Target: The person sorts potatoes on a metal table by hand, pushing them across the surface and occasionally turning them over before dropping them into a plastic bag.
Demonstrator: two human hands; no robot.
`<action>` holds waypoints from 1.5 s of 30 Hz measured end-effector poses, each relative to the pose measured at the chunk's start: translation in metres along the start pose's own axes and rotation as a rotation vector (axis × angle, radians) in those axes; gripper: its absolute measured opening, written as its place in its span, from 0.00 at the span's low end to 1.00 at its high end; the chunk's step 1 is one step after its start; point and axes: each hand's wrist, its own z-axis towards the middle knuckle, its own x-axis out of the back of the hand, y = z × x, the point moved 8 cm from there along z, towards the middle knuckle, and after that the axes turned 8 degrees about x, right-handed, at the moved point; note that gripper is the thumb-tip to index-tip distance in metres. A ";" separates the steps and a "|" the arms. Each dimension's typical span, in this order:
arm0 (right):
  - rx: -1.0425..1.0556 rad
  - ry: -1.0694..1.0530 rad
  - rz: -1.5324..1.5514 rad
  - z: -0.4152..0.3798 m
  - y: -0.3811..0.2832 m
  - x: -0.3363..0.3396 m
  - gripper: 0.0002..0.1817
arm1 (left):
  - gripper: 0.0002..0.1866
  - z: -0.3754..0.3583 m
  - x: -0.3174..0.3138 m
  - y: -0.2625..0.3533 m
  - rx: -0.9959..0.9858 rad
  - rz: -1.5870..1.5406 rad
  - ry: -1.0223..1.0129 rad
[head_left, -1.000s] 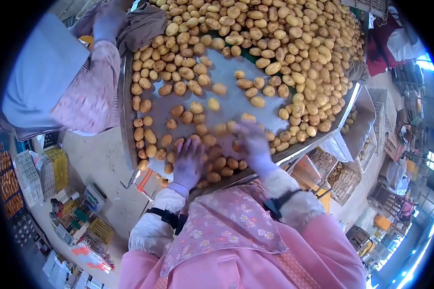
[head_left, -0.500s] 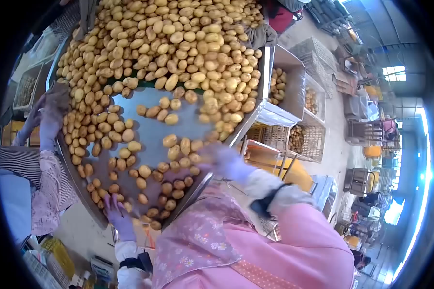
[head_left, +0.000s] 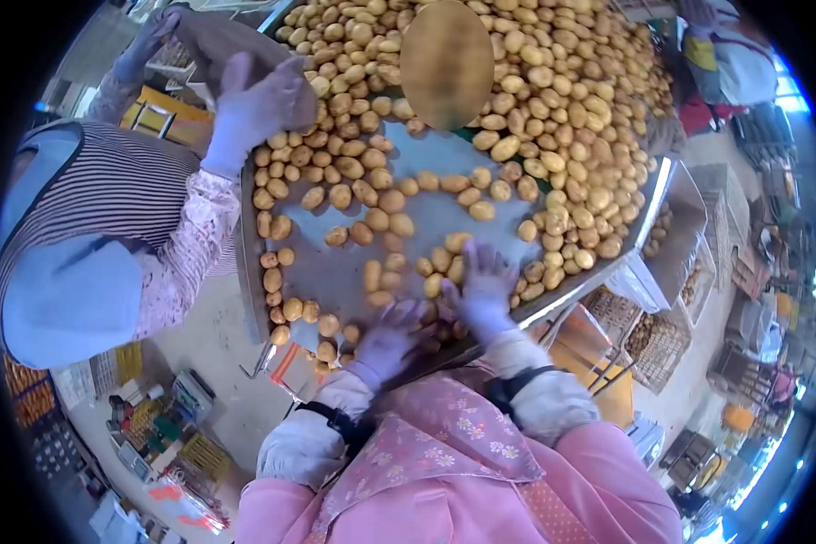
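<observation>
Yellow-brown oval produce, like small potatoes (head_left: 589,118), covers much of a metal sorting table (head_left: 322,263). At the near edge, my gloved left hand (head_left: 390,342) rests low over several potatoes, fingers stretched to the right and slightly blurred. Just right of it, my gloved right hand (head_left: 486,292) lies with spread fingers beside a small cluster of potatoes (head_left: 442,258). Neither hand has a potato visibly gripped. What lies beneath the palms is hidden.
A co-worker in a blue head covering (head_left: 72,299) stands at the left, gloved hands on a grey cloth or bag (head_left: 231,54). Another person (head_left: 743,68) is at the far right. A lined bin (head_left: 689,213) and a plastic crate (head_left: 657,349) adjoin the right edge.
The view has turned. My left hand has come from the table's near-left corner toward my right hand, and potatoes there have shifted. The co-worker now has the grey cloth raised over the table edge.
</observation>
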 end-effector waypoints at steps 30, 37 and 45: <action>0.684 -0.300 0.019 -0.032 0.026 0.023 0.30 | 0.22 0.001 0.060 -0.113 0.465 0.194 0.174; 0.285 0.197 0.319 0.016 0.017 0.069 0.24 | 0.23 -0.013 0.063 -0.129 0.783 -0.826 0.410; 0.360 -0.340 1.064 -0.016 -0.107 0.042 0.35 | 0.22 -0.005 0.061 -0.030 0.619 -1.963 0.271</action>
